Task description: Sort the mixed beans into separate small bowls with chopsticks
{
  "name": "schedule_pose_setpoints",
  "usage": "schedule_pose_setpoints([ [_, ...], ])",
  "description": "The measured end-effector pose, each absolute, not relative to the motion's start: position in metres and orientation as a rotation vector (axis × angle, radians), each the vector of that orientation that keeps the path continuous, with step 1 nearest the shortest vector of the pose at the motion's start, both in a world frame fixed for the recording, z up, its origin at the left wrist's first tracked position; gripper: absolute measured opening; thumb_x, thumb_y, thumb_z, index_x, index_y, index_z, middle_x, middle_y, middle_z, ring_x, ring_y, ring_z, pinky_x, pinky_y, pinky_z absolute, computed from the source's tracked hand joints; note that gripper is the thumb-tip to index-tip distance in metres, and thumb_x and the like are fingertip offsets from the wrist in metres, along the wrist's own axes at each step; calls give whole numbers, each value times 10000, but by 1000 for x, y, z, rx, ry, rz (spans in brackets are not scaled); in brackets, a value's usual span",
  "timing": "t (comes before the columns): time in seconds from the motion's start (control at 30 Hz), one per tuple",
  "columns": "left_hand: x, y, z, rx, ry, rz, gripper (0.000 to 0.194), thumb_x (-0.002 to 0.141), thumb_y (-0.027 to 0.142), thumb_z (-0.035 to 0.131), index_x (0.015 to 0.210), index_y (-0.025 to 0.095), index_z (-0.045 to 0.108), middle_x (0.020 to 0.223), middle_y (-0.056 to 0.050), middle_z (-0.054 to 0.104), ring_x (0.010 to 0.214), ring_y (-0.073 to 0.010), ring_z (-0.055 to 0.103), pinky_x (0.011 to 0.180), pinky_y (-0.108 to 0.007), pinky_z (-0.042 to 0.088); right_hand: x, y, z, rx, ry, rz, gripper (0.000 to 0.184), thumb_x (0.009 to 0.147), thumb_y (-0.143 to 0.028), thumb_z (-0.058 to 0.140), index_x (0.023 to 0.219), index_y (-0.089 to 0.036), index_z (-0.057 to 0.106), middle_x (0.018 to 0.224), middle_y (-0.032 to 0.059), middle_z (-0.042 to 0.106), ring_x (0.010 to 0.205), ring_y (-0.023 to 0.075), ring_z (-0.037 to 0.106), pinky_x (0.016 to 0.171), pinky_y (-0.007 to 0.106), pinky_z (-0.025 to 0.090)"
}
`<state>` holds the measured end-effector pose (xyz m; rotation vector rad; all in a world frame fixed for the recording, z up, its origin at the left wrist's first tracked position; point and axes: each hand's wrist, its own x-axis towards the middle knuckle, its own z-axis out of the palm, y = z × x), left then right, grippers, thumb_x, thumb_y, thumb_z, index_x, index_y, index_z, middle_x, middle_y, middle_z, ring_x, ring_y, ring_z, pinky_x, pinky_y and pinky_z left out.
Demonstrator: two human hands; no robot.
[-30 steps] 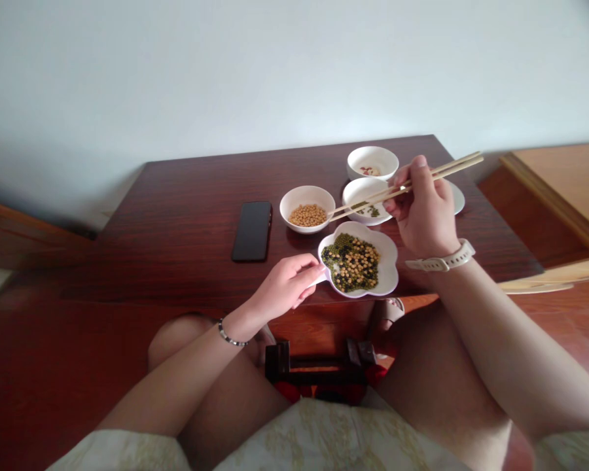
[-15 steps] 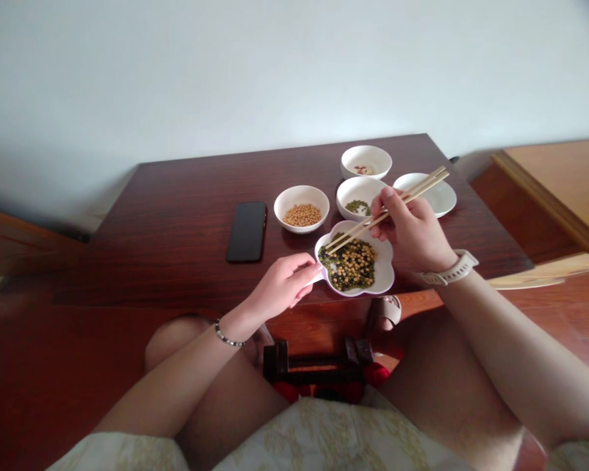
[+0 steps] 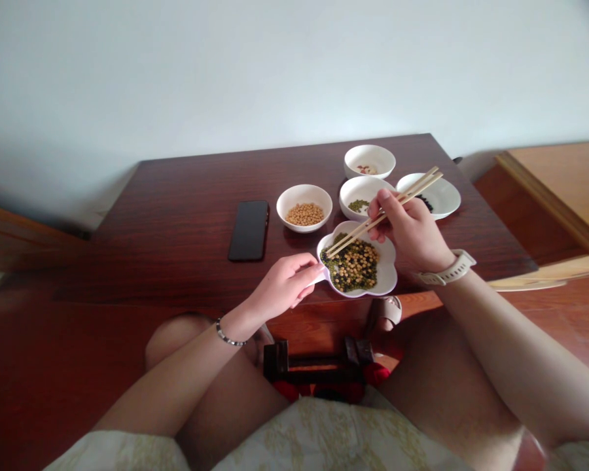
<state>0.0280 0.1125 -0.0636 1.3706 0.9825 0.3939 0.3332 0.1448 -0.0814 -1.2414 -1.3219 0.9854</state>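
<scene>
My left hand (image 3: 290, 280) is closed on the short handle of a white flower-shaped bowl (image 3: 387, 267) at the table's front edge. Mixed beans (image 3: 356, 263), green, black and yellowish, lie in it. In my right hand (image 3: 412, 229) is a pair of chopsticks (image 3: 390, 210), slanting down to the left, with the tips among the beans at the bowl's left side. Whether the tips pinch a bean is too small to tell. Behind my right fingers stands a white bowl (image 3: 351, 190) with green beans, partly hidden by that hand.
A white bowl (image 3: 304, 193) of yellowish beans stands left of centre, beside a black phone (image 3: 249, 230). Farther back is a bowl (image 3: 370, 156) with a few reddish and pale pieces. A white dish (image 3: 446, 196) with black beans sits right on the dark wooden table (image 3: 186, 196).
The right hand and chopsticks have shifted slightly left relative to the bowls, uncovering black beans in the right dish. My left hand keeps its hold on the handle.
</scene>
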Motion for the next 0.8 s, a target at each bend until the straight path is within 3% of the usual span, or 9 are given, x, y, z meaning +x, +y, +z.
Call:
schedule_pose_setpoints([
  [0.2, 29, 112, -62, 1352, 993, 404, 377, 1182, 519, 879, 946, 292, 693, 701, 56, 591, 577, -159, 499, 607, -328, 360, 331, 145, -79, -1246, -1283, 988, 711, 1144, -958, 820, 912, -291, 734, 701, 33, 691, 593, 190, 623, 561, 320, 514],
  [0.4, 31, 111, -62, 1361, 1016, 429, 422, 1179, 577, 869, 920, 292, 695, 682, 49, 580, 548, -157, 481, 586, -328, 350, 337, 152, -75, -1250, -1199, 993, 648, 1172, -884, 816, 937, -288, 711, 784, 56, 661, 628, 196, 639, 535, 329, 514],
  [0.53, 31, 111, -60, 1357, 1002, 414, 420, 1160, 567, 893, 921, 290, 688, 690, 45, 586, 552, -158, 496, 594, -331, 366, 340, 155, -69, -1254, -1209, 1014, 673, 1154, -949, 791, 977, -307, 699, 761, 40, 601, 633, 220, 644, 535, 353, 528],
  [0.8, 29, 111, -63, 1364, 997, 420, 395, 1173, 553, 874, 948, 286, 690, 700, 47, 584, 560, -159, 498, 595, -331, 369, 325, 151, -64, -1250, -1305, 1119, 765, 1061, -1050, 837, 926, -306, 716, 669, 15, 634, 586, 205, 608, 532, 336, 504],
])
